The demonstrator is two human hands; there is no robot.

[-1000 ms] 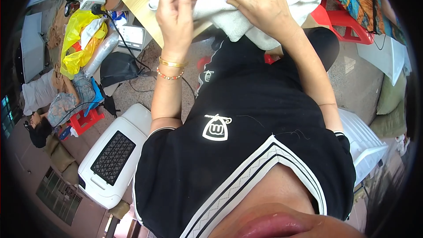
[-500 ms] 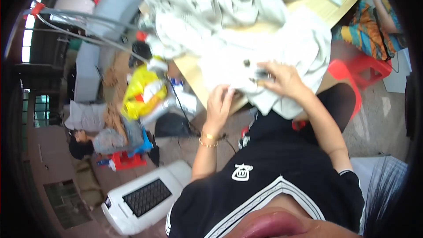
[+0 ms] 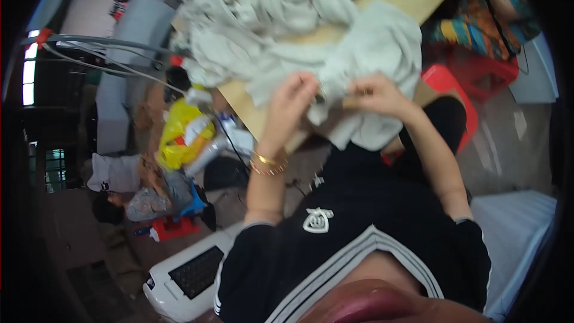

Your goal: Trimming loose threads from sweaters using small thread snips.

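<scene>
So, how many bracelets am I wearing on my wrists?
2, both on your left wrist: a gold bracelet and, just below it, a beaded bracelet. I see none on your right wrist.

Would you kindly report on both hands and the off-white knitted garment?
Bare left hand, bare right hand: both at off-white knitted garment, grips too blurred to confirm. Garment overhangs light-wood tabletop. Off-white knitted heap beyond.

We look steeply down from head height, close above the black shirt (image 3: 382, 203) at lower centre, toward the table (image 3: 427, 7) at top.
</scene>
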